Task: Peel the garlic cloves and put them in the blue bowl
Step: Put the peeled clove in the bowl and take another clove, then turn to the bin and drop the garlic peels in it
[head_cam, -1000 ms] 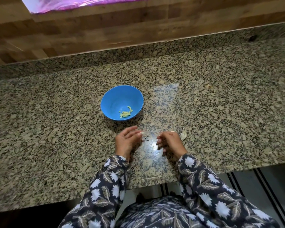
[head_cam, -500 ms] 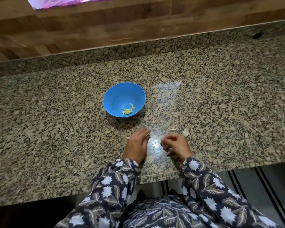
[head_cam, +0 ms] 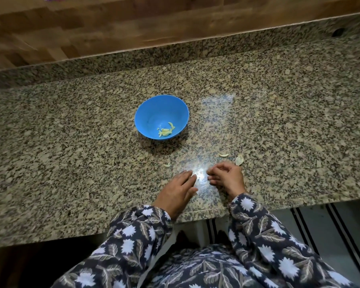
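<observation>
The blue bowl (head_cam: pixel 149 113) stands on the granite counter (head_cam: pixel 71 154), with several peeled yellowish garlic pieces (head_cam: pixel 165 131) in its bottom. One pale clove (head_cam: pixel 224 155) and a husk-like piece (head_cam: pixel 239 160) lie just beyond my right hand. A small bit (head_cam: pixel 167 165) lies beyond my left hand. My left hand (head_cam: pixel 178 191) rests flat on the counter, fingers straight and pointing right. Close beside it, my right hand (head_cam: pixel 227 178) has its fingers curled, thumb against the fingertips. I see nothing between them.
A bright glare spot (head_cam: pixel 201 173) shines on the counter between my hands. The counter's front edge (head_cam: pixel 216 213) runs just below my wrists. A granite upstand (head_cam: pixel 175 55) and a wood-patterned wall (head_cam: pixel 133 21) close off the back. A striped mat (head_cam: pixel 312 227) lies on the floor.
My left hand has turned palm down and flattened on the counter near my right hand. A small bit now lies on the counter beyond it. My right hand stays curled.
</observation>
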### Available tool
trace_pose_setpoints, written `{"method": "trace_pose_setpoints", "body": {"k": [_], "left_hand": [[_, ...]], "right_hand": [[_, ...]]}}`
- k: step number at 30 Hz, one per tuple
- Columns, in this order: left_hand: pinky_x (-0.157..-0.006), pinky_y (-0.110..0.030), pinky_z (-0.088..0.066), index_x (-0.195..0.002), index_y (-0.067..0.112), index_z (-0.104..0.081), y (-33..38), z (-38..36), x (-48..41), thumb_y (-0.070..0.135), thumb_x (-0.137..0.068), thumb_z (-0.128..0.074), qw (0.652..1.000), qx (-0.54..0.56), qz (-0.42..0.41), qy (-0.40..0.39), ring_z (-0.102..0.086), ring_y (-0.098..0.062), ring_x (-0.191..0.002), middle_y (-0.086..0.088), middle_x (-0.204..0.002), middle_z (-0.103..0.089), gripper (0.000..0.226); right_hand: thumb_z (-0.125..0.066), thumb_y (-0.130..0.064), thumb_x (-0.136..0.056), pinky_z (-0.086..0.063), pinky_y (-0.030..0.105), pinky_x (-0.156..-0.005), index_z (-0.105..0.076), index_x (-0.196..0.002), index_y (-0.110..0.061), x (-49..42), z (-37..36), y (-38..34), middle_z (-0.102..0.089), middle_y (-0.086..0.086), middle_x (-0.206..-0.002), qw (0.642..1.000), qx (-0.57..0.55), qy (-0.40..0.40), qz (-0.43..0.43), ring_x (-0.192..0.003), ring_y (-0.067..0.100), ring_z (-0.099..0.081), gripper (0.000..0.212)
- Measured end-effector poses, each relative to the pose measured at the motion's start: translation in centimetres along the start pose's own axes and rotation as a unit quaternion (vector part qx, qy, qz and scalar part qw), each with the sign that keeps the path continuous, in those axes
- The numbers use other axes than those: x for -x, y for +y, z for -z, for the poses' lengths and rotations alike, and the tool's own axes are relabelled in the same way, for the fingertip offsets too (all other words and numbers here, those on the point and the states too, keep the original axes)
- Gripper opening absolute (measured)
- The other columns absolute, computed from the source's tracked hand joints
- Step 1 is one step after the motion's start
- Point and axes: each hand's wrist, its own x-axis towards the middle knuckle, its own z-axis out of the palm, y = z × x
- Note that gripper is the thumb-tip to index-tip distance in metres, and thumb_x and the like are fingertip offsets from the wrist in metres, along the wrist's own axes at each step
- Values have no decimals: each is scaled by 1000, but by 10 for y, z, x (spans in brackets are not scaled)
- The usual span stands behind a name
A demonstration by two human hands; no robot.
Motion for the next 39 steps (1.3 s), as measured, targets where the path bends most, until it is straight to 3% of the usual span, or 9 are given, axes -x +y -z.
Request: {"method": "trace_pose_setpoints", "body": {"k": [3,9,19,21,24,27,30,34,39], "left_hand": [[-88,-39,-53,-121,4,-61,-2,12,17,14,-81,-72,996,-21,-81,36,-60,-29,-112,-15,-125,-60,43],[-60,-43,-58,-95,-4,-72,-10,17,49,-9,-54,-83,983,-45,-112,135,-69,-34,-84,-21,-95,-70,43],[-73,-16,-49,-104,10,-65,25,3,50,13,-92,-55,942,-21,310,124,-60,-13,-84,-2,-101,-65,16],[-66,-16,-53,-97,7,-69,26,13,49,7,-87,-62,850,201,444,199,-62,-10,-74,-4,-97,-69,13],[-80,-24,-54,-110,-10,-60,9,38,75,-1,-88,-58,538,658,447,280,-64,-18,-87,-19,-111,-64,24],[-66,-18,-56,-84,-6,-65,-7,56,132,-4,-91,-48,314,788,373,375,-68,-15,-77,-16,-95,-65,18],[-54,-18,-55,-61,-5,-71,-21,59,200,-4,-92,-45,196,797,338,461,-69,-16,-58,-15,-71,-69,40],[-54,-24,-57,-82,-6,-67,-47,47,299,-5,-87,-53,79,760,328,555,-70,-19,-67,-16,-78,-70,15],[-54,-24,-57,-89,-5,-63,-95,37,404,-4,-87,-54,29,726,324,606,-70,-18,-65,-14,-75,-71,9]], "right_hand": [[-57,8,-84,-51,19,-48,-59,-73,-1,6,-11,4,-63,17,-71,1000,-12,-1,-2,-50,14,-60,14],[-60,13,-80,-52,20,-48,-56,-72,1,18,-26,11,-63,13,-63,998,-29,-51,-13,-44,11,-60,15],[-59,9,-83,-48,26,-47,-57,-75,-1,31,-20,19,-63,13,-60,989,10,-137,-52,-48,22,-57,13],[-59,5,-84,-49,26,-48,-57,-76,-4,40,-30,19,-63,13,-63,982,31,-177,-65,-49,22,-57,13],[-58,3,-86,-50,24,-45,-57,-79,-5,58,-57,17,-64,10,-63,963,56,-254,-73,-45,14,-60,11],[-57,4,-86,-53,20,-46,-58,-82,0,80,-99,19,-63,12,-71,940,78,-323,-73,-46,10,-61,6],[-53,6,-87,-52,18,-49,-59,-83,3,113,-151,38,-62,12,-68,909,108,-396,-78,-45,8,-60,8],[-54,4,-88,-52,24,-60,-61,-79,-1,166,-229,87,-64,10,-70,830,220,-511,-47,-60,15,-61,13],[-55,1,-89,-51,16,-50,-60,-89,1,225,-329,155,-61,10,-71,799,259,-534,-91,-49,7,-60,5]]}}
